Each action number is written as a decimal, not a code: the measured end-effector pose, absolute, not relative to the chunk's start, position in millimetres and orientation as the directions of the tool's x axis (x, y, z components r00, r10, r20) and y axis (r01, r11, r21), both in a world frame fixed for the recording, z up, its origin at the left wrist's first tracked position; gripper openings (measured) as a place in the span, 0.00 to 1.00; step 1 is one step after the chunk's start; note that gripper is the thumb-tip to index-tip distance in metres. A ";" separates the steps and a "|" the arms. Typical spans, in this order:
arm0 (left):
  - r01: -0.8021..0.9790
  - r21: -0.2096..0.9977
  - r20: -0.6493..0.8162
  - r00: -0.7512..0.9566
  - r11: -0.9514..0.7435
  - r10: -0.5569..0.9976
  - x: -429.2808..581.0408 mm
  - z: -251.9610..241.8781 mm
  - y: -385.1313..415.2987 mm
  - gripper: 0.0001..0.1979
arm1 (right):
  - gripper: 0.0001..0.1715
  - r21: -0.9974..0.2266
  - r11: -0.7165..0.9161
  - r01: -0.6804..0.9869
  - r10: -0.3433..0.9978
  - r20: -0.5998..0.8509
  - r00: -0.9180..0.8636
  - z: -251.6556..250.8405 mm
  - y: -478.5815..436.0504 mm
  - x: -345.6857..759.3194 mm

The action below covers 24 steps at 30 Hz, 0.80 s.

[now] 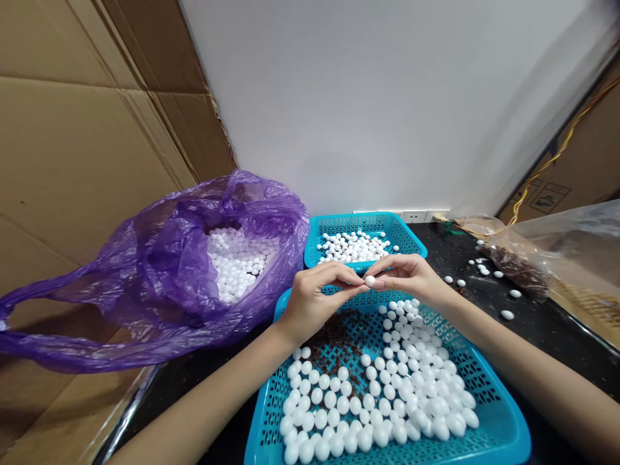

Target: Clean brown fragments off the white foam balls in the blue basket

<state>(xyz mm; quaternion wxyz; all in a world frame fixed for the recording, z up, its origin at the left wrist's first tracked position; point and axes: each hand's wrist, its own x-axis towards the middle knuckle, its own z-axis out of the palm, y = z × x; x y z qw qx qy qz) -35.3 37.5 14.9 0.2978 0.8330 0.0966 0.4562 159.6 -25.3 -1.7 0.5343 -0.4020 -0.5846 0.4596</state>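
**Item 1:** white ball (370, 281), slightly oval, held in a closed grip at the fingertips of both hands, above the back edge of the near basket.

**Item 2:** left hand (317, 303), fingers curled in, fingertips (357, 279) pressed to the ball's left side.

**Item 3:** right hand (407, 278), fingers curled in, fingertips (378, 283) touching the ball's right side. The two hands nearly meet around it.

**Item 4:** near basket (504, 433), blue perforated plastic, directly under both hands, on the black desk (571, 329). It holds many white balls (368, 403) and scattered brown bits (339, 342).

**Item 5:** far basket (339, 223), same blue, just behind the near one, against the wall (387, 110). It holds white balls mixed with brown bits (352, 247).

**Item 6:** purple plastic bag (145, 258), open, left of the baskets, holding a mass of white balls (237, 261).

**Item 7:** clear plastic bag (557, 245), right end of the desk, with brown matter (518, 271) inside.

**Item 8:** loose balls (507, 315), a few, lying on the desk right of the near basket.

**Item 9:** cardboard sheets (72, 161), standing at left.

**Item 10:** yellow wire (547, 168), upper right, running down toward the desk.
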 end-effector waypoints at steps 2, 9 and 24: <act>-0.104 0.588 0.696 0.570 -0.802 0.437 -35.6 14.6 37.5 0.03 | 0.07 -0.968 0.251 -0.019 0.962 0.252 -0.105 -1.3 -25.1 159.5; -0.110 0.580 0.701 0.571 -0.807 0.427 -35.5 14.1 37.8 0.02 | 0.08 -0.963 0.269 0.004 0.957 0.267 -0.112 -0.2 -25.4 159.0; -0.141 0.573 0.695 0.605 -0.807 0.388 -36.9 16.1 38.0 0.02 | 0.08 -0.952 0.305 0.016 0.943 0.300 -0.140 -1.6 -25.2 159.7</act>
